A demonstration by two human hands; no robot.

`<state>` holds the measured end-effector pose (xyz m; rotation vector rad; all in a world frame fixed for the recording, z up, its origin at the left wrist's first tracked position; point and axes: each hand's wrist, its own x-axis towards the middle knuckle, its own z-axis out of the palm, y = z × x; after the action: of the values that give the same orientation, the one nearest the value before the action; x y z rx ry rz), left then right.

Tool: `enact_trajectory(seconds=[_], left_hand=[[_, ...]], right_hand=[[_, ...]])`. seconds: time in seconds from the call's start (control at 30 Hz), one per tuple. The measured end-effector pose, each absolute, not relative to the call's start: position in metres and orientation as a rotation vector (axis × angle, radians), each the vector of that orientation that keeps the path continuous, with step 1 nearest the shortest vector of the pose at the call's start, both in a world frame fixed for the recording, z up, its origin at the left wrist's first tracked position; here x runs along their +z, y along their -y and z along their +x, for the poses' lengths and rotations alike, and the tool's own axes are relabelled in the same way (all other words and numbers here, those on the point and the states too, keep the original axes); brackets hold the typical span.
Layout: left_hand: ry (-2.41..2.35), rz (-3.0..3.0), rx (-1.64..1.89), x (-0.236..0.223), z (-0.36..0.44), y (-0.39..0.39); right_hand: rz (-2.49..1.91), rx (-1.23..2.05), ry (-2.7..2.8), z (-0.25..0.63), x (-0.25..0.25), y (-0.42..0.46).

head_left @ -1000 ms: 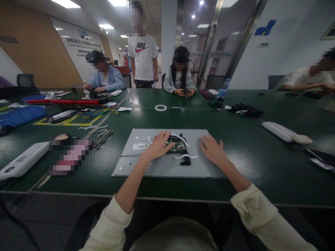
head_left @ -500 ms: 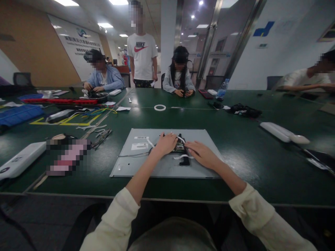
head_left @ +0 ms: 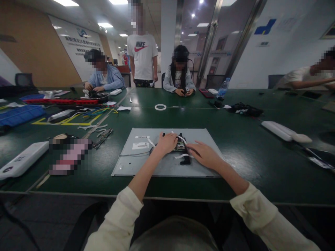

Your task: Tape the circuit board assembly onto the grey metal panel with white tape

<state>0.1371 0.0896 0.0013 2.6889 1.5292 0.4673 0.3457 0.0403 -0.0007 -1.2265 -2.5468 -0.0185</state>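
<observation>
A grey metal display panel (head_left: 146,164) lies back-up on the green table in front of me. A small green circuit board (head_left: 180,146) sits at its middle, with white tape strips (head_left: 181,156) and a black part (head_left: 186,160) beside it. My left hand (head_left: 165,143) rests on the board's left side with its fingers curled over the edge. My right hand (head_left: 205,154) lies flat just right of the board, fingers stretched toward it, touching the tape and black part.
A roll of white tape (head_left: 160,107) lies farther back. Pliers and tools (head_left: 103,136) are at the left, with a white case (head_left: 22,160) and blue tray (head_left: 19,115). A white device (head_left: 285,131) lies at the right. Other people sit and stand across the table.
My right hand has slid left from the panel's right part to the board. My left hand has shifted a little right and curled onto the board.
</observation>
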Motion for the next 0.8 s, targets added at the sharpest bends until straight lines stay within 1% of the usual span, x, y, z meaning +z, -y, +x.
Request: enact_trajectory(seconds=[0.2,0.3,0.4,0.5,0.67,0.8], left_hand=[[-1.574,2.661,0.427,0.002,0.138,-0.088],[-1.593,2.733,0.532,0.011,0.139,-0.08],[-1.532,2.811,0.676,0.026,0.14,-0.059],[-1.542,2.739,0.683,0.033,0.145,-0.024],[-1.627,2.516,0.731,0.014,0.159,0.03],[-1.635,2.47,0.74,-0.005,0.169,0.046]], right_hand=[[-1.272,-0.089,2.525,0.35,-0.001,-0.038],[-1.264,-0.106,2.495,0.353,-0.003,-0.039],[-1.17,-0.065,2.452,0.355,-0.004,-0.039],[-1.106,-0.037,2.404,0.355,-0.004,-0.035],[-1.171,-0.068,2.346,0.348,-0.007,-0.012],[-1.223,-0.117,2.392,0.343,-0.01,0.004]])
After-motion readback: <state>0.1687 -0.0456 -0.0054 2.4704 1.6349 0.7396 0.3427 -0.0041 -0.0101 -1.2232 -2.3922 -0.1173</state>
